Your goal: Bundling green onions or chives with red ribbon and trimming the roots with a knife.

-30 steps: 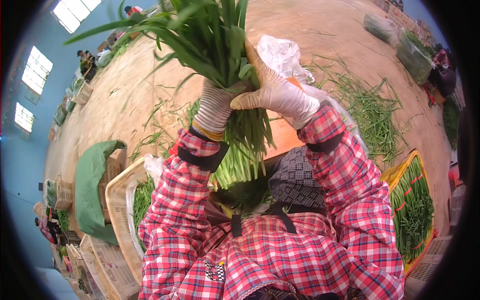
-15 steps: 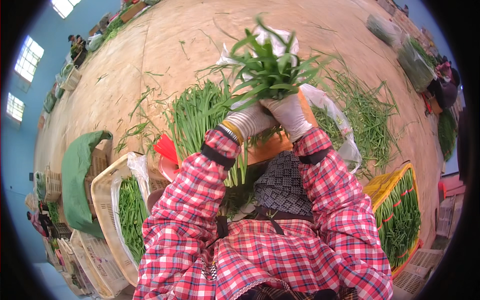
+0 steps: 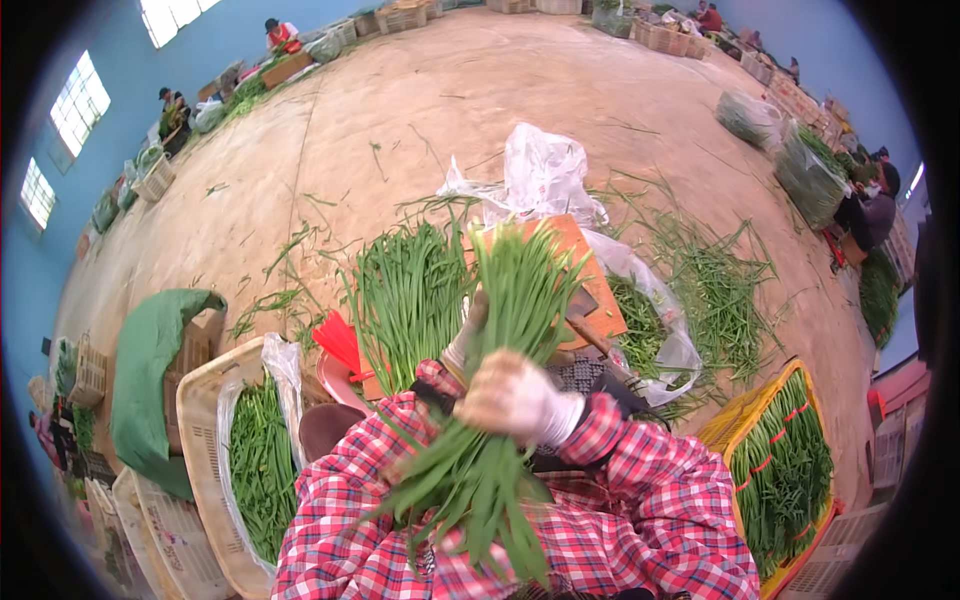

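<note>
A bunch of long green chives (image 3: 525, 290) is held upright in front of my body. Its pale cut ends point away from me and its leafy tips hang down over my plaid smock. My right hand (image 3: 520, 398), in a white glove and blurred by motion, is closed round the lower part of the bunch. My left hand (image 3: 462, 348), gloved too, grips the bunch's left side, with its fingers mostly hidden behind the stems. To the left of it lies a pile of loose chives (image 3: 408, 295). A knife (image 3: 588, 330) with a dark blade rests on the orange board (image 3: 605, 312).
White plastic bags (image 3: 545, 170) lie beyond the board, with loose trimmings (image 3: 715, 290) to the right. A yellow crate (image 3: 715, 430) of banded bundles stands at my right. At my left are a beige crate (image 3: 205, 430), red strips (image 3: 340, 340) and a green cloth (image 3: 150, 380). Other people sit farther off.
Both hands have come back toward my body with the bunch. The bunch has turned over: its leafy tips pointed away before and now hang toward me. The board and knife have come into sight.
</note>
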